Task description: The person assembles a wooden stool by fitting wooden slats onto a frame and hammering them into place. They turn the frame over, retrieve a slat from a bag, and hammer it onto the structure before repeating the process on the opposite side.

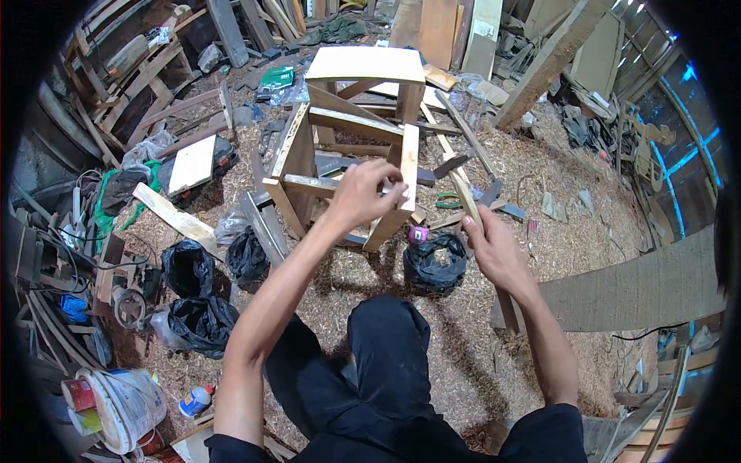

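Observation:
A wooden frame [289,154] with several legs and crosspieces stands on the shavings in front of me. My left hand [367,191] is at its near right corner, fingers curled together at the top of the light wooden post [409,166]; whatever they pinch is too small to make out. To the right, my right hand [496,247] is wrapped round the wooden handle of a hammer [465,194]. Its dark metal head points left, beside the frame's right side. The handle is tilted, its upper end away from me.
Black bags [434,266] stand near the frame, others [187,266] at the left. A pink tape measure [418,234] lies by the right bag. A grey board [641,285] juts in at right. A white bucket [127,409] and a glue bottle [197,401] are lower left.

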The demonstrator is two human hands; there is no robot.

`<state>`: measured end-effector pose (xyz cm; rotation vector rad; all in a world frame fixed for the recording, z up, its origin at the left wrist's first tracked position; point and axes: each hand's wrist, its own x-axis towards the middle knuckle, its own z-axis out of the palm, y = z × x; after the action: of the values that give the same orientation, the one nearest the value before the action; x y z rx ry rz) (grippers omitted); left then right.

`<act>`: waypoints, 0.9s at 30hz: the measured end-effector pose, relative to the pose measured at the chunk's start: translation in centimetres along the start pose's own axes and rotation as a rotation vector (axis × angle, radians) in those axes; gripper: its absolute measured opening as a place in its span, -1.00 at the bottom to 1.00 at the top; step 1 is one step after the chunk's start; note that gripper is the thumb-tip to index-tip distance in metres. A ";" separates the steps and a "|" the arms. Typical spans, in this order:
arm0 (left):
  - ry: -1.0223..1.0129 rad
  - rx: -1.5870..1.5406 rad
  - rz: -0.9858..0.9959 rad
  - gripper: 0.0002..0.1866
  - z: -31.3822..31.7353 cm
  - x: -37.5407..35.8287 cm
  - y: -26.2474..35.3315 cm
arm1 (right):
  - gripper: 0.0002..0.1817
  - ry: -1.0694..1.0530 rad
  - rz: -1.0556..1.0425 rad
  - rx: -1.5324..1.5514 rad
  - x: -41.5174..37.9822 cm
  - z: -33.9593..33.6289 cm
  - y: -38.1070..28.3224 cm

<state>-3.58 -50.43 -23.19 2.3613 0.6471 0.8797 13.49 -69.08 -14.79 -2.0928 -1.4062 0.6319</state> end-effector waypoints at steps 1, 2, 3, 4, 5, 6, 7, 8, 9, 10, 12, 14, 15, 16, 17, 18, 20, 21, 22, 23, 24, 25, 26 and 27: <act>0.014 0.058 0.088 -0.74 0.4 -0.8 0.4 | -0.68 0.015 -0.011 -0.027 0.1 0.3 0.5; 0.007 0.056 0.088 -0.74 0.7 -1.4 0.7 | -0.68 0.027 -0.019 -0.055 0.2 0.7 1.1; 0.047 0.082 0.105 -0.71 0.9 -1.8 1.1 | -0.67 0.033 -0.032 -0.085 0.4 1.1 1.3; 0.087 0.109 0.123 -0.68 1.0 -2.0 1.3 | -0.67 0.033 -0.029 -0.083 0.2 1.2 1.3; 0.063 0.092 0.101 -0.67 1.0 -2.1 1.5 | -0.67 0.001 -0.010 -0.064 0.0 1.3 0.8; 0.062 0.093 0.100 -0.67 0.8 -2.0 1.5 | -0.68 -0.032 0.007 -0.046 -0.1 1.4 0.5; 0.021 0.052 0.097 -0.69 0.6 -1.8 1.4 | -0.69 -0.031 -0.032 -0.050 -0.2 1.6 0.6; -0.017 0.013 0.094 -0.72 0.5 -1.8 1.3 | -0.69 -0.035 -0.034 -0.048 -0.2 1.7 0.5; -0.012 0.000 0.102 -0.79 0.1 -1.9 1.8 | -0.71 -0.050 -0.034 -0.042 -0.3 1.9 0.3; -0.011 0.002 0.102 -0.79 0.2 -2.0 1.6 | -0.73 -0.065 -0.030 -0.037 -0.4 2.0 0.2; 0.058 0.002 0.140 -0.82 0.6 -2.1 1.1 | -0.72 -0.070 -0.045 -0.030 -0.2 2.4 0.8; 0.070 -0.018 0.125 -0.83 1.0 -2.1 1.1 | -0.72 -0.041 -0.096 -0.061 -0.3 2.7 1.1; 0.087 -0.036 0.109 -0.84 1.0 -2.2 1.2 | -0.72 -0.044 -0.095 -0.059 -0.4 2.8 1.0; 0.087 -0.034 0.105 -0.84 1.1 -2.2 1.2 | -0.72 -0.045 -0.084 -0.053 -0.5 2.8 0.8; 0.121 -0.020 0.122 -0.85 1.1 -2.2 1.3 | -0.71 -0.046 -0.074 -0.048 -0.5 2.8 0.6; 0.155 -0.006 0.141 -0.86 1.1 -2.2 1.3 | -0.71 -0.048 -0.076 -0.048 -0.5 2.8 0.4; 0.146 -0.019 0.144 -0.86 1.2 -1.9 1.0 | -0.75 -0.033 -0.084 -0.057 -0.8 2.6 0.0; 0.135 -0.032 0.148 -0.87 1.4 -1.9 0.8 | -0.75 -0.035 -0.081 -0.057 -0.7 2.8 0.4; 0.133 -0.032 0.147 -0.87 1.5 -1.9 0.6 | -0.75 -0.041 -0.112 -0.106 -0.5 3.1 1.0; 0.155 -0.015 0.169 -0.87 1.7 -1.9 0.4 | -0.75 -0.044 -0.143 -0.156 -0.4 3.3 1.3; 0.178 0.000 0.191 -0.87 1.7 -1.8 0.4 | -0.75 -0.045 -0.143 -0.156 -0.5 3.0 0.8; 0.179 0.000 0.191 -0.87 1.7 -1.8 0.3 | -0.74 -0.062 -0.114 -0.128 -0.6 2.5 -0.1; 0.173 -0.004 0.193 -0.87 1.7 -1.8 0.3 | -0.73 -0.079 -0.085 -0.101 -0.7 2.3 -0.6; 0.166 -0.009 0.195 -0.87 1.6 -1.8 0.2 | -0.73 -0.081 -0.085 -0.102 -0.7 2.4 -0.6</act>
<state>-3.60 -52.15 -24.88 2.3900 0.4796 1.1706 11.31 -69.10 -16.15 -2.0929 -1.5946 0.6286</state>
